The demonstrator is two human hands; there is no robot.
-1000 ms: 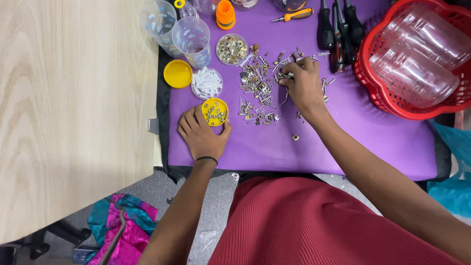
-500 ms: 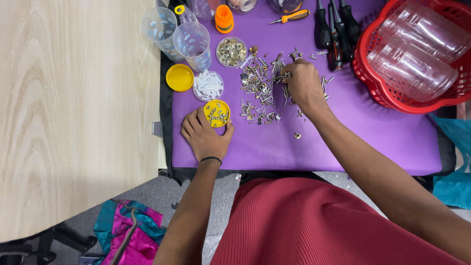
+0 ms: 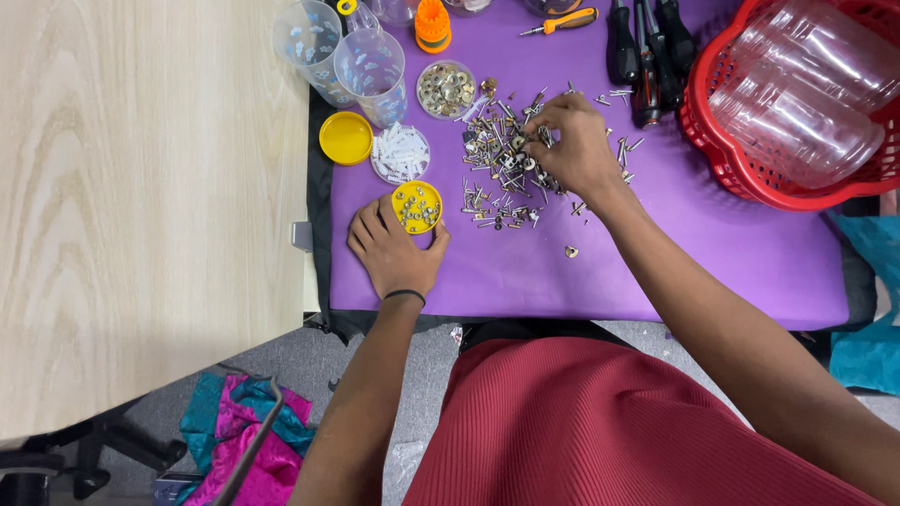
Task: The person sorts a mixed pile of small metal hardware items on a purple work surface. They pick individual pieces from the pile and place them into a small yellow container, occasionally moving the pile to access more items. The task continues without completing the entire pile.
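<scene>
Yellow lid [image 3: 417,207] w/ nuts at left hand [image 3: 392,253]; right hand [image 3: 572,150] in screw pile [image 3: 502,169].

A red plastic basket [image 3: 712,155] of clear plastic jars [image 3: 806,84] sits on the purple mat [image 3: 731,253], beside black-handled screwdrivers [image 3: 647,47]. Two clear measuring cups [image 3: 342,52] stand near a yellow round lid [image 3: 346,138].

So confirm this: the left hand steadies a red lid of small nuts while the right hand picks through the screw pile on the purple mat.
Not quite: the lid is yellow, not red, as the head view shows. The rest stands: the left hand steadies it, and the right hand picks through the screw pile on the purple mat.
</scene>
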